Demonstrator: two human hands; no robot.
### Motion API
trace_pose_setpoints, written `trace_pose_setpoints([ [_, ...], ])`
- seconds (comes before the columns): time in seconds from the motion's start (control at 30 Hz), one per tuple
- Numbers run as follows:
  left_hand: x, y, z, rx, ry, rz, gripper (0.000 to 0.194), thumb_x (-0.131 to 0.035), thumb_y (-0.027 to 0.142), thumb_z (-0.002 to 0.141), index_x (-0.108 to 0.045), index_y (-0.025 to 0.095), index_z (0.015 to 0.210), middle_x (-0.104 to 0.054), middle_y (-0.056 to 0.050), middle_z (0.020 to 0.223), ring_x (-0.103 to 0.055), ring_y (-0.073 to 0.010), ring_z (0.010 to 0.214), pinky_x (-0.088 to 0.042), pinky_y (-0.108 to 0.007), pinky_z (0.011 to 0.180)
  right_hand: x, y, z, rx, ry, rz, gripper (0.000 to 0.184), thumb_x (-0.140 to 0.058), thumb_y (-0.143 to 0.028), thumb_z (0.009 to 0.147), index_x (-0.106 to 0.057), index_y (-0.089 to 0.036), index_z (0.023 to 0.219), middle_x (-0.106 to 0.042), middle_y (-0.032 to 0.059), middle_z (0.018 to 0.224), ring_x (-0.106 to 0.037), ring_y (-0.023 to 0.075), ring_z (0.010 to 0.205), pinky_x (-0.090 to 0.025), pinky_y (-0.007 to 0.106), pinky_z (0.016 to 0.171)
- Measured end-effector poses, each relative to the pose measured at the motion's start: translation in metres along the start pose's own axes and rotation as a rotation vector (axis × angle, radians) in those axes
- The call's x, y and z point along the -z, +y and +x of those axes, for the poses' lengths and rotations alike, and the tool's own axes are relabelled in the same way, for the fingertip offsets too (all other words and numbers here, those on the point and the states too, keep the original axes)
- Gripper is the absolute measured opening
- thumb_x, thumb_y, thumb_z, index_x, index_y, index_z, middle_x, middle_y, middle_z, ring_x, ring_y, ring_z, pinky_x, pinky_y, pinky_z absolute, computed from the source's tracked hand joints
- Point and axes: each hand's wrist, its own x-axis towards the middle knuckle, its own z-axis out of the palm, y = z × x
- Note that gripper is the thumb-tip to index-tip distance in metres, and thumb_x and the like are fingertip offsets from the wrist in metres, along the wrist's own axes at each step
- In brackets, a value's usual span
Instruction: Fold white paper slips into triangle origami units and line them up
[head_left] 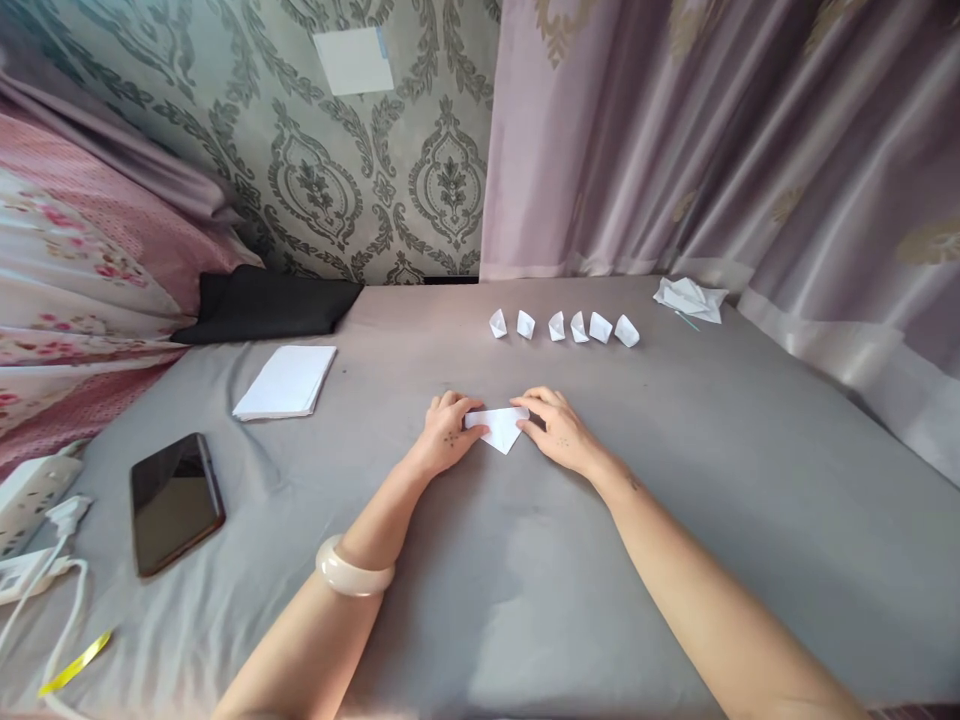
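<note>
Between my two hands is a folded piece of white paper (501,425), with a straight upper edge and a point facing me. My left hand (448,432) pinches its left end between thumb and fingers. At the right end, my right hand (555,428) grips the paper the same way. Beyond my hands, several small folded white paper shapes (556,326) stand in a row on the grey cloth (480,590). A stack of white paper sheets (286,382) lies to the left of my left hand.
A dark phone (177,504) lies at the left, beside a white power strip (34,500) with cables. A yellow strip (76,662) is near the front left. Black folded cloth (274,304) lies at the back left. More folded paper (690,297) sits at the back right by the curtain (622,140).
</note>
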Motion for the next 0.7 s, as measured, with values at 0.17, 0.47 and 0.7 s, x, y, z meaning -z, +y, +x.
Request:
trace_pose_setpoints([
  [0.17, 0.0021, -0.0005, 0.0015, 0.002, -0.026, -0.008, 0.026, -0.061, 0.028, 0.082, -0.065, 0.026, 0.108, -0.057, -0.005, 0.110, -0.046, -0.0248, 0.106, -0.035, -0.040, 0.097, -0.0030, -0.0029, -0.0015, 0.037, 0.000, -0.075, 0.036, -0.047, -0.020, 0.089, -0.059, -0.025, 0.122, -0.055, 0.0054, 0.119, -0.049, 0.0221, 0.105, -0.043, 0.040, 0.094],
  [0.47, 0.0034, 0.0014, 0.0002, -0.022, -0.034, -0.025, 0.021, -0.059, 0.027, 0.082, -0.063, 0.026, 0.102, -0.058, -0.004, 0.107, -0.047, -0.0247, 0.106, -0.034, -0.041, 0.093, -0.0035, -0.0068, -0.0043, 0.030, 0.038, -0.061, 0.032, -0.047, -0.021, 0.089, -0.059, -0.025, 0.118, -0.057, 0.0054, 0.115, -0.050, 0.0219, 0.101, -0.045, 0.040, 0.092],
  [0.7, 0.0018, -0.0003, 0.0001, -0.046, -0.010, -0.013, 0.023, -0.060, 0.026, 0.081, -0.060, 0.025, 0.104, -0.059, -0.004, 0.108, -0.047, -0.0252, 0.105, -0.034, -0.040, 0.091, -0.0016, -0.0090, -0.0062, 0.045, 0.058, 0.011, 0.025, -0.050, -0.017, 0.087, -0.059, -0.027, 0.108, -0.057, 0.0033, 0.115, -0.049, 0.0207, 0.101, -0.044, 0.036, 0.089],
])
